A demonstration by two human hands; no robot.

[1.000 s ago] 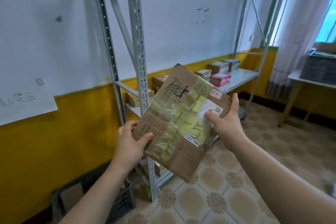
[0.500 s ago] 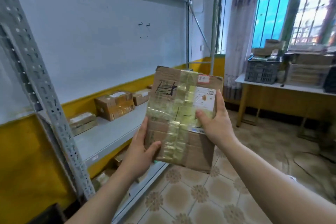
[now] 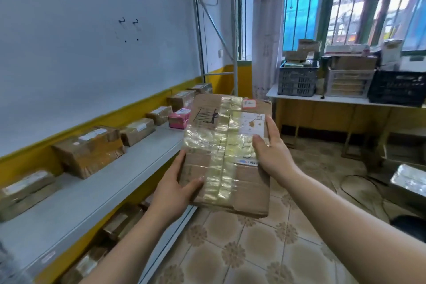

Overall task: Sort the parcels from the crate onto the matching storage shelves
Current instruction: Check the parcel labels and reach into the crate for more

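Now, in the head view, the flat parcel (image 3: 227, 152) is no longer tilted by the rack post. It is held square, farther along and just right of the grey shelf (image 3: 92, 193). The left hand (image 3: 171, 193) grips its near-left corner and the right hand (image 3: 270, 152) its right edge, so shelving looks close.

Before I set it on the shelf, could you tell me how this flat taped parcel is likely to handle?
The flat parcel is probably fairly stiff: it holds its shape gripped only at its edges by the left hand and right hand. Its glossy tape bands may feel slippery. Being flat, it should lie steady on the shelf.
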